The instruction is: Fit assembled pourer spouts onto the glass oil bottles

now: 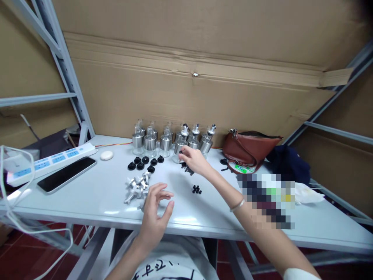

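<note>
My left hand (155,212) hovers over the near edge of the white table (96,194), fingers curled but apart, beside a heap of several silver metal spout parts (136,186). My right hand (194,159) reaches to the back, fingers pinched at a glass bottle with a metal collar (178,149) in a row of several such bottles (166,140). Small black pieces (188,169) lie just under that hand. Several black rubber stoppers (144,163) sit left of it, and a tiny cluster of black bits (197,189) lies between my arms.
A black phone (67,174), a white power strip (49,160) and a small white oval case (106,155) lie at the left. A brown leather bag (250,147) and dark cloth (288,163) sit at the right. Cardboard lines the wall behind; grey shelf posts flank both sides.
</note>
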The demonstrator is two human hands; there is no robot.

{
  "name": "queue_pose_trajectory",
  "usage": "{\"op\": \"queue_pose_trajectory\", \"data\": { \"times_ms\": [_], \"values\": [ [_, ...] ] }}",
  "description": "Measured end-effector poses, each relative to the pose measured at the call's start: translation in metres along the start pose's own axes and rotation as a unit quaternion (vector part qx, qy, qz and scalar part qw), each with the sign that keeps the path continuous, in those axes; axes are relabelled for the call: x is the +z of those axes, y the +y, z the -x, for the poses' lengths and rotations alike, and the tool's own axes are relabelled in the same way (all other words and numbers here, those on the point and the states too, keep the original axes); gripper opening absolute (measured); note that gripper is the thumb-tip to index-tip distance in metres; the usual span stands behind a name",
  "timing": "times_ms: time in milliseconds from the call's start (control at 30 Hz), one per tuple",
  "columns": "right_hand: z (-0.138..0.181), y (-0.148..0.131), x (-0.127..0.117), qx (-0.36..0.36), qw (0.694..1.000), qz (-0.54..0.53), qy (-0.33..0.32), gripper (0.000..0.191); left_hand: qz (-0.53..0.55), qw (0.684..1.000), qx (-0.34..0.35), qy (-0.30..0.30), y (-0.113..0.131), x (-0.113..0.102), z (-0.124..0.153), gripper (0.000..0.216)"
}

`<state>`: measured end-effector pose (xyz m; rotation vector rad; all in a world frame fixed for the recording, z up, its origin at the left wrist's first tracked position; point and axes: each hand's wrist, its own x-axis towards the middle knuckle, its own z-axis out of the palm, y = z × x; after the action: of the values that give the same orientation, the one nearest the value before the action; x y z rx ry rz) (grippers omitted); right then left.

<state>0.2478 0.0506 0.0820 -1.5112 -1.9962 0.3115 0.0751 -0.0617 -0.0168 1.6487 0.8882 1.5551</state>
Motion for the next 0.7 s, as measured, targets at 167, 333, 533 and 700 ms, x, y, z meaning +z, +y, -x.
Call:
{"op": "queue_pose_trajectory", "data": {
  "times_ms": [167,333,533,700],
  "values": [
    [-0.039,0.019,0.008,0.020,0.999,0.026,0.015,0.013,-0.017,1.000,0.005,-0.015,0.000,0.000,-0.002,0.033],
    [-0.045,0.021,0.019,0.036,0.998,0.040,0.015,0.019,-0.023,0.999,0.007,-0.022,0.000,-0.001,-0.001,0.032],
    [-0.070,-0.002,0.022,0.057,0.996,0.038,0.061,0.034,-0.034,0.999,0.006,-0.034,0.001,-0.002,0.001,0.032],
    [-0.107,-0.022,0.031,0.100,0.991,0.044,0.083,0.045,-0.039,0.998,0.010,-0.044,0.001,-0.002,0.000,0.031]
  ]
}}
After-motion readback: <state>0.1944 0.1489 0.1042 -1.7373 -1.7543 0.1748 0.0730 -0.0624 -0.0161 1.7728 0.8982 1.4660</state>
